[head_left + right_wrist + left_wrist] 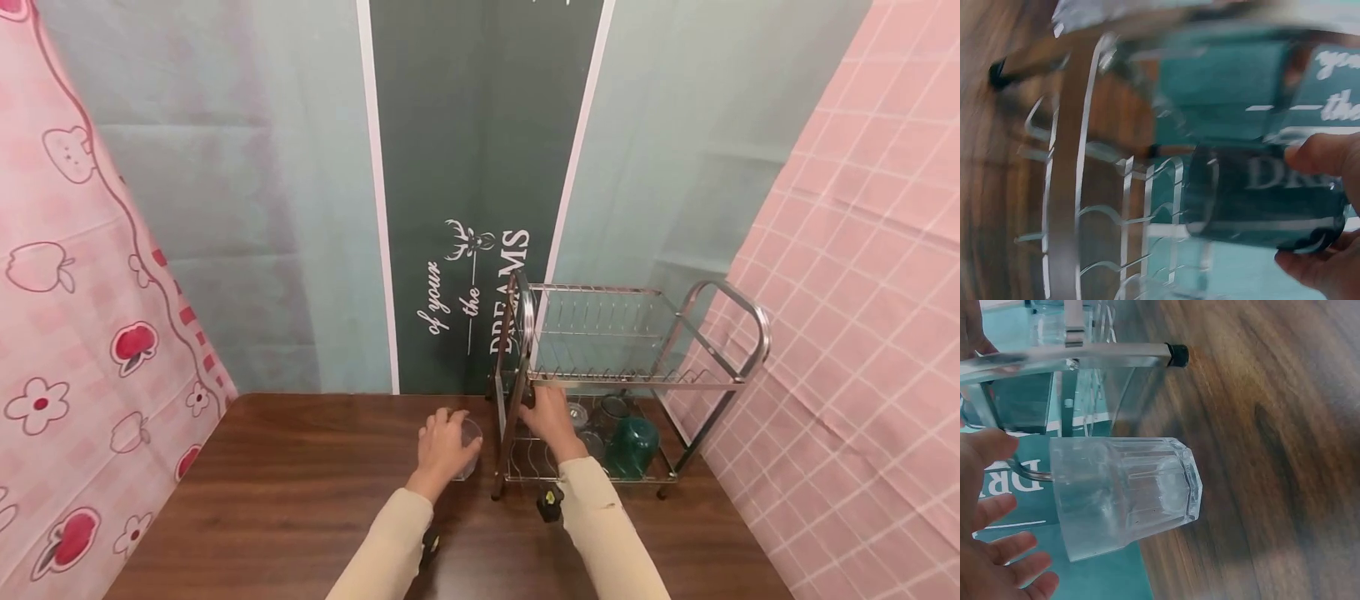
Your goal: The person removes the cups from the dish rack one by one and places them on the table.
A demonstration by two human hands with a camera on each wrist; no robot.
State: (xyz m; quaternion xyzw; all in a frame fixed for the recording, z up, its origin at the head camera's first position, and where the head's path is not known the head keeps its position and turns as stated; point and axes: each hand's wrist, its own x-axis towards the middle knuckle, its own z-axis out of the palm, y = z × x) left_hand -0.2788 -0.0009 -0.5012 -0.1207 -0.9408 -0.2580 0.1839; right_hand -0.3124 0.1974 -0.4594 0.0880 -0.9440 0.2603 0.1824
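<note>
A clear tumbler (1122, 494) with a faceted lower part stands upright on the table, left of a metal dish rack (622, 383). Beside the tumbler, my left hand (442, 446) has its fingers spread; in the left wrist view a gap shows between those fingers and the rim. My right hand (553, 421) reaches into the rack's lower tier. There it grips a dark tinted see-through glass (1254, 197) by one end, thumb on one side and fingers on the other. The head view hides this glass behind the hand.
On the lower tier, right of my right hand, are a teal glass (633, 446) and several clear glasses. The rack's upper tier (630, 383) of wire slots lies above that hand. Curtains hang behind and at both sides of the wooden table (315, 475).
</note>
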